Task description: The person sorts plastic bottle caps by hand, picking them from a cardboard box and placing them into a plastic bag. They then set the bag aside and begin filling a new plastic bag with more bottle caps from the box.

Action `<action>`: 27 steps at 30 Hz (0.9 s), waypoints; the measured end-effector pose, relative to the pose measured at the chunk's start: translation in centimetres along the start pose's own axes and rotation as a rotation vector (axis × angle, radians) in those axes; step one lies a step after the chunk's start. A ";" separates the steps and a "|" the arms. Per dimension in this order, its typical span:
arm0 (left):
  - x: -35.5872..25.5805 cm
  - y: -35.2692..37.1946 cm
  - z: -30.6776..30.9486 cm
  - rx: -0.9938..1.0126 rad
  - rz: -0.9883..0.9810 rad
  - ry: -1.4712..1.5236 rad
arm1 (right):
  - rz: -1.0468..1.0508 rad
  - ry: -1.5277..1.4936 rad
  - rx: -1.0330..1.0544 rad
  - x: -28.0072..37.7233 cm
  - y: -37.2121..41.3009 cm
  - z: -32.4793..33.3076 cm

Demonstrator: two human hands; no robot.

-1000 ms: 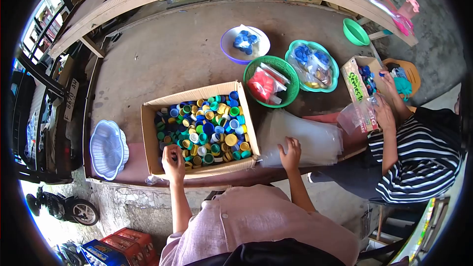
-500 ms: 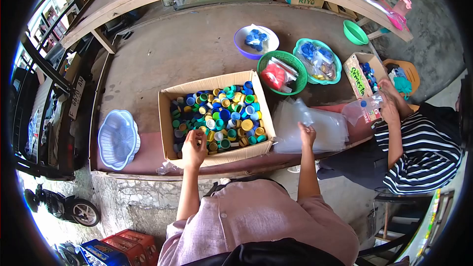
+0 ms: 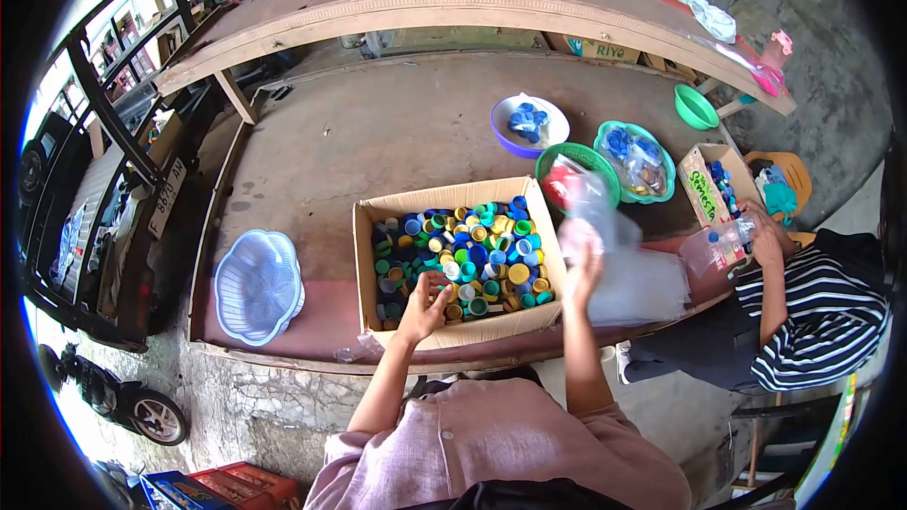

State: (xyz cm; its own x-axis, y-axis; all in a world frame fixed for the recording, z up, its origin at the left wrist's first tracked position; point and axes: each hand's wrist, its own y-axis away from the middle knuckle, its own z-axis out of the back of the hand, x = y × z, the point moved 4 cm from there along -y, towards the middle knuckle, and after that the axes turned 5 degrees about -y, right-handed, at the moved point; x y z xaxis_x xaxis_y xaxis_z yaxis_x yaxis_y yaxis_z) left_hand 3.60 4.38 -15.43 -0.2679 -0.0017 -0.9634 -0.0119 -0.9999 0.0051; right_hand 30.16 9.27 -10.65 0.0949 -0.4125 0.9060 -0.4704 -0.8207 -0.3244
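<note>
Bag-lifting was the change. A second before, the right hand (image 3: 583,266) had lain flat on the stack of clear bags (image 3: 652,295). Half a second later it was pinching one sheet. At this moment it was clenched on a single clear plastic bag (image 3: 588,210), raised clear of the stack and hanging blurred just beside the right wall of the cardboard box (image 3: 472,326).

The left hand (image 3: 425,300) had shifted too, from the box's front left corner to the middle of its front edge. It rested there on the bottle caps (image 3: 472,247), fingers loosely curled. Whether any cap lay inside them could not be told.

Judged from that, one bag had been separated and stood ready at the box while the other hand was already among the caps. The caps themselves were all in the box, none visibly in the raised bag.

The box sat on the bench (image 3: 378,132) between a pale blue basket (image 3: 257,285) and the bag stack. At the far right, a co-worker's hands (image 3: 761,238) held another clear bag with a few caps (image 3: 720,246), well apart from the person's own.
</note>
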 end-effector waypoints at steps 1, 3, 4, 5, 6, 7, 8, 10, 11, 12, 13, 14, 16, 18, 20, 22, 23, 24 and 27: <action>0.7 -0.4 0.0 0.017 -0.009 0.044 | -0.216 -0.094 0.157 -0.8 1.4 -2.9; 0.9 -1.3 0.4 -0.013 0.098 0.206 | -0.657 -0.266 0.479 -1.7 5.3 -8.2; 1.0 -2.0 0.7 -0.037 0.205 0.369 | -0.791 -0.483 0.708 -1.3 6.9 -11.0; 0.3 -2.8 0.8 0.143 0.164 0.461 | -0.839 -0.581 0.771 -0.5 7.9 -12.8; -0.5 -3.3 0.8 0.323 0.122 0.551 | -0.887 -0.679 0.835 1.6 8.4 -14.4; -0.8 -3.6 1.2 0.256 0.107 0.591 | -0.926 -0.851 0.856 2.5 8.2 -15.2; -1.2 -3.8 1.3 0.190 0.092 0.631 | -0.992 -0.991 0.804 2.6 7.5 -15.7; -2.4 -3.7 1.2 0.199 0.112 0.891 | -0.897 -1.071 0.740 2.8 5.3 -16.0; -2.1 -4.0 1.1 0.231 0.113 0.848 | -0.870 -1.097 0.693 2.7 4.2 -15.9; -1.4 -4.2 0.8 0.262 0.116 0.807 | -0.846 -1.116 0.628 2.6 3.0 -15.5; -0.6 -4.4 0.7 0.367 0.125 0.805 | -0.835 -1.166 0.641 2.2 1.7 -15.2; 0.0 -4.4 0.8 0.501 0.107 0.832 | -0.822 -1.216 0.654 1.7 0.3 -14.8; 0.0 -4.7 1.5 0.677 0.050 0.774 | -0.732 -1.175 0.565 1.0 -3.0 -13.6; -1.4 -4.6 2.7 0.570 0.142 0.744 | -0.684 -1.264 0.618 -1.6 -6.3 -11.9; -0.8 -5.7 4.0 0.312 0.089 0.813 | -0.703 -1.264 0.649 -3.2 -7.8 -10.9; 0.2 -6.5 5.1 0.179 -0.028 0.948 | -0.697 -1.200 0.613 -4.9 -8.2 -10.4; 1.0 -6.4 5.5 0.103 0.023 1.010 | -0.736 -1.159 0.559 -6.1 -8.3 -10.3; 1.3 -6.4 5.8 0.094 0.020 1.073 | -0.776 -1.117 0.504 -6.5 -8.1 -10.5; 1.4 -6.1 6.5 -0.181 0.012 1.087 | -0.790 -0.445 0.453 -8.6 -7.2 -11.0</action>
State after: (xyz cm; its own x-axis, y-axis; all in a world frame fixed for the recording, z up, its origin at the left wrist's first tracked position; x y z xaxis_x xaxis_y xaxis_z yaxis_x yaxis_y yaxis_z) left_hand -2.93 10.60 -15.04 0.7244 0.0671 -0.6861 0.1499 -0.9868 0.0618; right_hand 23.09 23.05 -13.16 0.5967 0.2792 0.7523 0.2364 -0.9571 0.1677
